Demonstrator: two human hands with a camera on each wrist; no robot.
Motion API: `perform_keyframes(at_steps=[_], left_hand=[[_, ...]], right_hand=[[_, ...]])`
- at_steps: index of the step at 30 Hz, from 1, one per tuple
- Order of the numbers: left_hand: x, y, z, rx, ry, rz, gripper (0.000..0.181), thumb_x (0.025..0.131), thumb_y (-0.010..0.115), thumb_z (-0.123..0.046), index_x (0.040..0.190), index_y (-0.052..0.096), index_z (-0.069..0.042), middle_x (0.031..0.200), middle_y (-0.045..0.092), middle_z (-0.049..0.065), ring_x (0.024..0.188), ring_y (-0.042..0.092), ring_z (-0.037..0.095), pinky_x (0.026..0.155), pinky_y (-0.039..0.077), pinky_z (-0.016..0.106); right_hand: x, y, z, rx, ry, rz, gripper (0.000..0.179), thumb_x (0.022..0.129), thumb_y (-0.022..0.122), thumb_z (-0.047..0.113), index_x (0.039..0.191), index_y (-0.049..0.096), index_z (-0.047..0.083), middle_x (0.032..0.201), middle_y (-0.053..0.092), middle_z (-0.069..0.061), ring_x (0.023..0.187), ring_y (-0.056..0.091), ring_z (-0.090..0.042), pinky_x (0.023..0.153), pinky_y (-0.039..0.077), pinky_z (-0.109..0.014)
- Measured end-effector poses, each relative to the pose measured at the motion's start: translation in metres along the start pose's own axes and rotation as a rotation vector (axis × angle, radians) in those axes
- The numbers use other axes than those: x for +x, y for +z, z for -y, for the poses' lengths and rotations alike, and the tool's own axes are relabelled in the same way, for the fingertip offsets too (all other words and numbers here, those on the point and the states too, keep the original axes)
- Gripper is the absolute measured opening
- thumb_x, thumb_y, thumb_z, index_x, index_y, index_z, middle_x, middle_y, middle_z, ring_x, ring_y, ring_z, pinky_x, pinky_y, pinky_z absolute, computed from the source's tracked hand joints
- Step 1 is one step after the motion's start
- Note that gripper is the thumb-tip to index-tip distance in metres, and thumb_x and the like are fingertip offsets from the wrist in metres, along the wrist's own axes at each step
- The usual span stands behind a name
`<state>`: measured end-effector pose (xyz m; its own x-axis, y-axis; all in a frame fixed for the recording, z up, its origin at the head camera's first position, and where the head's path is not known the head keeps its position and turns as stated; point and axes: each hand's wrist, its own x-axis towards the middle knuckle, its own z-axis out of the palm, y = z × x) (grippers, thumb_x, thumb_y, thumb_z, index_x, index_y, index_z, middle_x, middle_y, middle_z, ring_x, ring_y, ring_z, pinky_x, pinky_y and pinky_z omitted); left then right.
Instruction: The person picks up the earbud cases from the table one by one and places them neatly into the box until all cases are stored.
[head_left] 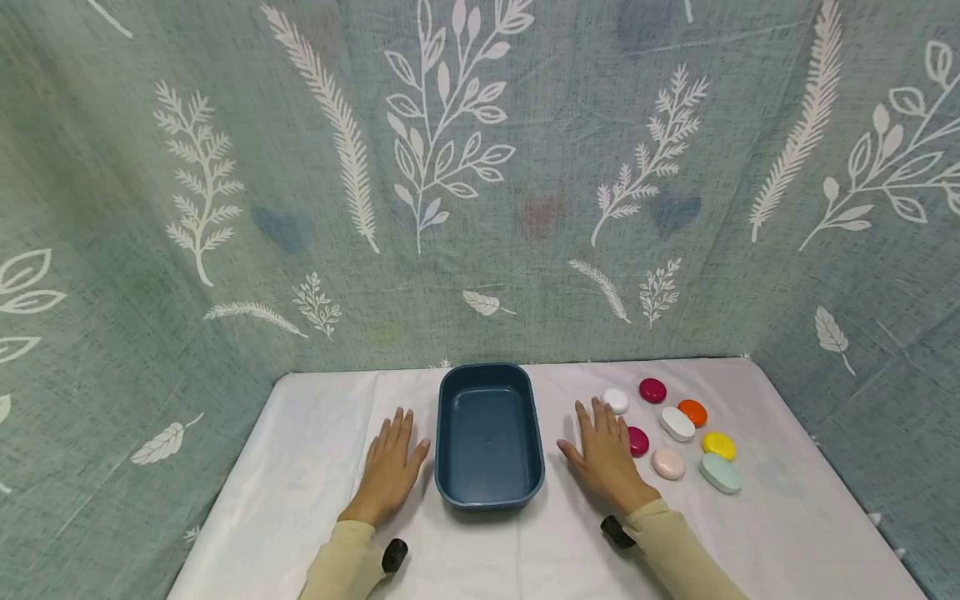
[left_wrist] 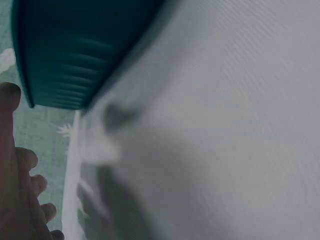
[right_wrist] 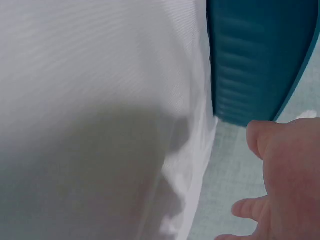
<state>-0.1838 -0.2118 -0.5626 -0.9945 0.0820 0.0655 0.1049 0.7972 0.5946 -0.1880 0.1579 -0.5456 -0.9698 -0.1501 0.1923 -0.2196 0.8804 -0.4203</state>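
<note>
- While a dark blue rectangular container with rounded corners [head_left: 489,437] sits on the white cloth-covered worktop [head_left: 315,467], its far end close to the far edge, the left hand [head_left: 386,473] is just left of it, palm down, fingers straight and loosely spread, thumb angled toward its wall
- The right hand [head_left: 606,460], right of the container, is likewise palm down with straight, spread fingers; whether either hand touches the cloth cannot be told
- A glossy crimson rounded piece [head_left: 640,442] lies just right of the right hand, partly hidden by it, and a round white piece [head_left: 617,400] lies near its fingertips
- Farther right lie a pale pink piece [head_left: 668,463], a white oval piece [head_left: 678,424], an orange piece [head_left: 693,412], a yellow piece [head_left: 718,445] and a pale green oval piece [head_left: 720,473]
- Another crimson piece [head_left: 652,390] is nearest the far edge
</note>
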Motion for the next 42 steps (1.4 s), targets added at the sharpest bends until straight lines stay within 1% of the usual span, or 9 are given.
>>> perform_keyframes(at_steps=[6, 11, 17, 23, 27, 28, 32, 37, 42], left_hand=[[0.002, -0.001, -0.009, -0.129, 0.067, -0.089, 0.073, 0.112, 0.045, -0.046, 0.164, 0.030, 0.002, 0.169, 0.025, 0.029, 0.154, 0.019, 0.056, 0.119, 0.012, 0.075], [0.015, 0.016, 0.006, -0.219, 0.101, -0.148, 0.067, 0.112, 0.047, -0.045, 0.164, 0.034, -0.006, 0.166, 0.035, 0.026, 0.151, 0.029, 0.052, 0.116, 0.022, 0.075], [0.032, 0.039, 0.030, -0.324, 0.044, -0.113, 0.065, 0.112, 0.044, -0.051, 0.165, 0.035, -0.014, 0.163, 0.040, 0.014, 0.141, 0.046, 0.035, 0.111, 0.043, 0.060], [0.030, 0.041, 0.025, -0.483, 0.032, -0.149, 0.057, 0.111, 0.053, -0.041, 0.160, 0.043, -0.012, 0.150, 0.053, 0.011, 0.113, 0.060, 0.020, 0.079, 0.059, 0.032], [0.031, 0.042, 0.023, -0.637, -0.036, -0.126, 0.054, 0.109, 0.060, -0.036, 0.156, 0.048, -0.013, 0.145, 0.056, 0.010, 0.109, 0.064, 0.019, 0.077, 0.062, 0.032], [0.036, 0.050, 0.030, -0.653, -0.083, -0.118, 0.054, 0.108, 0.062, -0.038, 0.156, 0.049, -0.016, 0.144, 0.057, 0.007, 0.109, 0.065, 0.018, 0.075, 0.062, 0.032], [0.040, 0.053, 0.033, -0.728, -0.130, -0.093, 0.050, 0.105, 0.068, -0.034, 0.151, 0.054, -0.020, 0.139, 0.059, 0.005, 0.109, 0.067, 0.026, 0.075, 0.063, 0.038], [0.028, 0.037, 0.007, -0.746, -0.071, -0.141, 0.043, 0.103, 0.069, -0.024, 0.144, 0.061, -0.014, 0.127, 0.064, 0.003, 0.095, 0.066, 0.017, 0.068, 0.060, 0.031], [0.007, 0.008, -0.039, -0.739, -0.095, -0.158, 0.046, 0.098, 0.065, -0.004, 0.142, 0.057, 0.006, 0.123, 0.062, 0.022, 0.081, 0.061, 0.013, 0.062, 0.055, 0.028]], right_hand=[[-0.005, -0.003, -0.012, -0.016, -0.002, -0.059, 0.070, 0.096, 0.077, 0.026, 0.150, 0.048, -0.009, 0.155, 0.041, -0.037, 0.141, 0.040, -0.057, 0.118, 0.028, -0.071], [-0.008, -0.007, -0.019, 0.011, 0.008, -0.094, 0.072, 0.094, 0.080, 0.022, 0.149, 0.048, -0.011, 0.153, 0.042, -0.038, 0.136, 0.045, -0.057, 0.115, 0.035, -0.069], [-0.010, -0.013, -0.023, 0.055, 0.055, -0.126, 0.071, 0.093, 0.080, 0.017, 0.150, 0.047, -0.011, 0.151, 0.041, -0.040, 0.135, 0.046, -0.057, 0.113, 0.039, -0.068], [-0.010, -0.018, -0.027, 0.094, 0.135, -0.112, 0.067, 0.094, 0.077, 0.012, 0.150, 0.046, -0.010, 0.152, 0.039, -0.039, 0.135, 0.045, -0.056, 0.112, 0.040, -0.067], [-0.010, -0.022, -0.027, 0.122, 0.173, -0.090, 0.067, 0.094, 0.074, 0.010, 0.150, 0.044, -0.012, 0.154, 0.036, -0.038, 0.139, 0.040, -0.055, 0.115, 0.038, -0.066], [-0.010, -0.023, -0.027, 0.133, 0.182, -0.087, 0.067, 0.094, 0.074, 0.009, 0.151, 0.043, -0.012, 0.154, 0.035, -0.038, 0.140, 0.039, -0.055, 0.116, 0.037, -0.066], [-0.010, -0.027, -0.028, 0.160, 0.228, -0.056, 0.068, 0.096, 0.071, 0.010, 0.153, 0.040, -0.011, 0.157, 0.032, -0.036, 0.143, 0.035, -0.054, 0.118, 0.035, -0.066], [-0.011, -0.030, -0.029, 0.181, 0.253, -0.052, 0.065, 0.096, 0.069, 0.008, 0.152, 0.041, -0.011, 0.156, 0.031, -0.036, 0.142, 0.034, -0.054, 0.117, 0.036, -0.066], [-0.011, -0.028, -0.031, 0.192, 0.251, -0.089, 0.063, 0.093, 0.071, 0.005, 0.148, 0.044, -0.013, 0.150, 0.037, -0.038, 0.137, 0.039, -0.056, 0.114, 0.039, -0.066]])
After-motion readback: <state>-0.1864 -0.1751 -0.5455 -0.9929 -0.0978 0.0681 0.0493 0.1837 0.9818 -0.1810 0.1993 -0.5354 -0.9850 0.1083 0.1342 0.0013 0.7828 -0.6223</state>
